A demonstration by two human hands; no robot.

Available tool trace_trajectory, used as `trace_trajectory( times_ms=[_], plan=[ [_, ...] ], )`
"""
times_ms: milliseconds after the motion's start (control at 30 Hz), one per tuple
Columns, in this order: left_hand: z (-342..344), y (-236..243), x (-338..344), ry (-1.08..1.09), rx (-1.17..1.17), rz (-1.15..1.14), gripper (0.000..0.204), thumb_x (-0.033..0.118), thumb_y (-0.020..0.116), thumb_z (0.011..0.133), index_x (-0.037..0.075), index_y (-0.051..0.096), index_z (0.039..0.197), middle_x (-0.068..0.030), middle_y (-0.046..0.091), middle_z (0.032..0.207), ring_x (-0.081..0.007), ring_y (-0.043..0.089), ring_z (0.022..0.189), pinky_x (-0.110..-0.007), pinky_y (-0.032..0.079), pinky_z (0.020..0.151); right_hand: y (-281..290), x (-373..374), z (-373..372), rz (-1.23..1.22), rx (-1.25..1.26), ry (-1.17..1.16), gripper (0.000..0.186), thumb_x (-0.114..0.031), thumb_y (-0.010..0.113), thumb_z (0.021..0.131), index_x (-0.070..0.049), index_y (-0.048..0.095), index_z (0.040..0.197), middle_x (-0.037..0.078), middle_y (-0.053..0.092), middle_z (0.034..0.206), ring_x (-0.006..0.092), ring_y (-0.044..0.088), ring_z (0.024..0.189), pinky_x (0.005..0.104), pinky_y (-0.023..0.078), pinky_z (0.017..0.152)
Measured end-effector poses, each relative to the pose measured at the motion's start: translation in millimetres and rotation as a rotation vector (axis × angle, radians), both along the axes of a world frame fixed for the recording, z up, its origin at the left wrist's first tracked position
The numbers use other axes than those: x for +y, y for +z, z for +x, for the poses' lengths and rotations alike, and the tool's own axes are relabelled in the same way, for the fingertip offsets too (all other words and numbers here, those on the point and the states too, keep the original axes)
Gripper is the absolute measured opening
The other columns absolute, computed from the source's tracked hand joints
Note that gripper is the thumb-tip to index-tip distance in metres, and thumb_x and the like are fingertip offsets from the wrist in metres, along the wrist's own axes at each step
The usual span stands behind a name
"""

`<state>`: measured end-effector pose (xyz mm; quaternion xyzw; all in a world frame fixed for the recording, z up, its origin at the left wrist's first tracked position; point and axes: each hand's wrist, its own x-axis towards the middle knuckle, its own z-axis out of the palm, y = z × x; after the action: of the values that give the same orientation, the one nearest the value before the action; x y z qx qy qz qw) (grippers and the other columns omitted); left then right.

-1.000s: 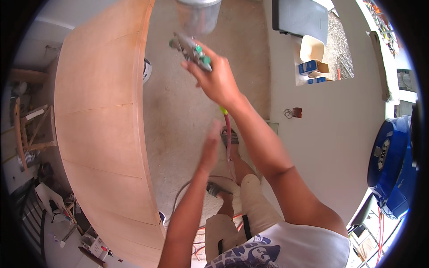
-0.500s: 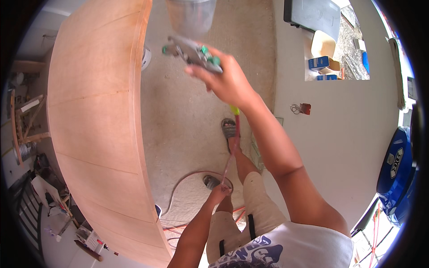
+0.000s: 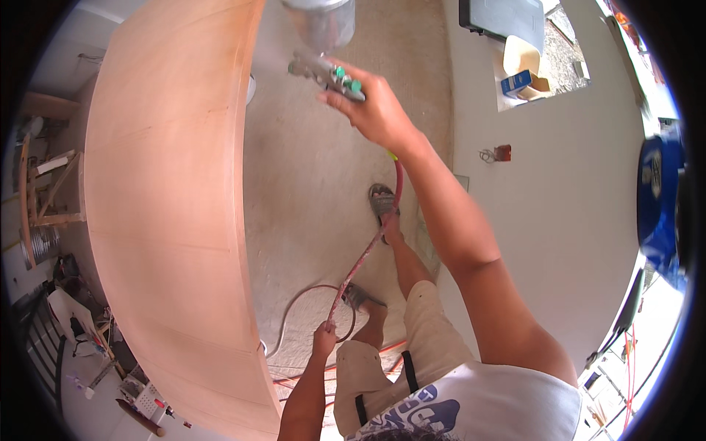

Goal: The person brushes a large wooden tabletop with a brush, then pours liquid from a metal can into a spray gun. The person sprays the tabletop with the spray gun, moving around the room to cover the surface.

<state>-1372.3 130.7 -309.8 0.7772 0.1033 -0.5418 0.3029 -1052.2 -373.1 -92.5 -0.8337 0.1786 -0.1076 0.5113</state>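
Note:
My right hand (image 3: 379,114) is wrapped around a metal spray gun (image 3: 325,75) with green knobs, raised in front of me beside a large wooden panel (image 3: 165,198). A translucent cup (image 3: 322,23) sits on the gun, cut off by the top edge. Faint mist hangs between the gun's front and the panel's far end. From the gun's handle a reddish hose (image 3: 359,263) runs down toward my body. Lower down, my left hand (image 3: 324,339) is closed around that hose, near the panel's edge. Neither hand touches the panel.
The hose loops on the concrete floor (image 3: 309,198) by my sandalled feet. On the right, a pale wall (image 3: 529,220) has an opening holding a dark case (image 3: 507,22) and a blue box (image 3: 517,83). A wooden frame (image 3: 55,187) stands beyond the panel.
My left hand has moved left and closer to my body with the hose, which now slants more. The right hand and spray gun have shifted slightly farther away. The view has turned a little.

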Motion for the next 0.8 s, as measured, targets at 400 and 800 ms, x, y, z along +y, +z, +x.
trace_trajectory(
  times_ms=[400, 800],
  plan=[
    [-58, 94, 157, -0.271, -0.128, 0.071, 0.016, 0.017, 0.068, 0.092, 0.002, 0.067, 0.097, -0.0224, 0.069, 0.081, -0.0381, 0.068, 0.072, -0.044, 0.051, 0.066, 58, 110, -150, 0.301, 0.283, 0.218, 0.057, -0.027, 0.075, 0.094, -0.013, 0.057, 0.146, 0.015, 0.074, 0.102, 0.0257, 0.064, 0.079, 0.0414, 0.054, 0.080],
    [-85, 138, 89, 0.052, -0.233, 0.121, 0.033, 0.027, 0.065, 0.099, -0.002, 0.060, 0.082, -0.0106, 0.054, 0.063, -0.0183, 0.050, 0.059, -0.039, 0.042, 0.057, 9, 97, -62, -0.006, -0.106, -0.125, 0.053, -0.022, 0.075, 0.093, -0.007, 0.058, 0.140, 0.025, 0.070, 0.107, 0.0401, 0.067, 0.095, 0.0448, 0.052, 0.084]
  ],
)
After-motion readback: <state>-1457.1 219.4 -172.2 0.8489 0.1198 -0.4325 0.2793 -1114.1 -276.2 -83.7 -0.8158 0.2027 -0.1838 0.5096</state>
